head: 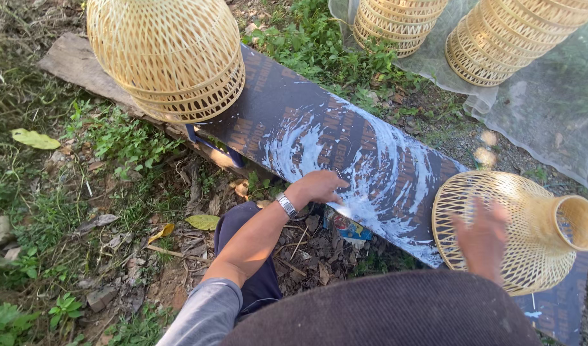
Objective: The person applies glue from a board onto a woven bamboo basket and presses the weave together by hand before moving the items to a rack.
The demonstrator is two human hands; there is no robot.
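woven bamboo basket (537, 230) under open right hand (481, 238); left hand (319, 187) flat on smeared board (345, 147).

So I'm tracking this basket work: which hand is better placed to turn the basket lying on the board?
Right hand: it lies on the woven basket. Left hand rests apart on the smeared board.
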